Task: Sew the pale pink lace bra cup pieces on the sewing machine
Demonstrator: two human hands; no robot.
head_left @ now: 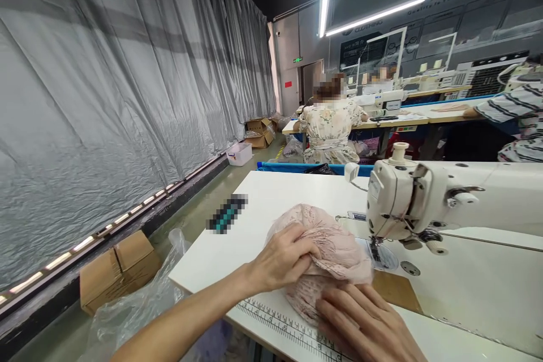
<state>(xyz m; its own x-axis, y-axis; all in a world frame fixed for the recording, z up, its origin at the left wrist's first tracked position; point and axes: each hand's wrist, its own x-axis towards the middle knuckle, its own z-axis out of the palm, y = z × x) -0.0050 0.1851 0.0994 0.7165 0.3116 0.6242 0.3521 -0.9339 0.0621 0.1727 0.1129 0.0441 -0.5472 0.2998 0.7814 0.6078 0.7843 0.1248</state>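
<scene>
Pinches a fold of pink cloth (335, 243) in the curled fingers of the left hand (282, 257). Rests the right hand (367, 319), fingers close together, on the cloth's near side; cannot tell whether gripping. Lies bunched between and beyond the fingers, on the white table (250, 218), left of the sewing machine (407, 198).

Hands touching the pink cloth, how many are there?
2. The left hand is on the left side of the pink cloth; the right hand touches its near edge. No others show.
</scene>
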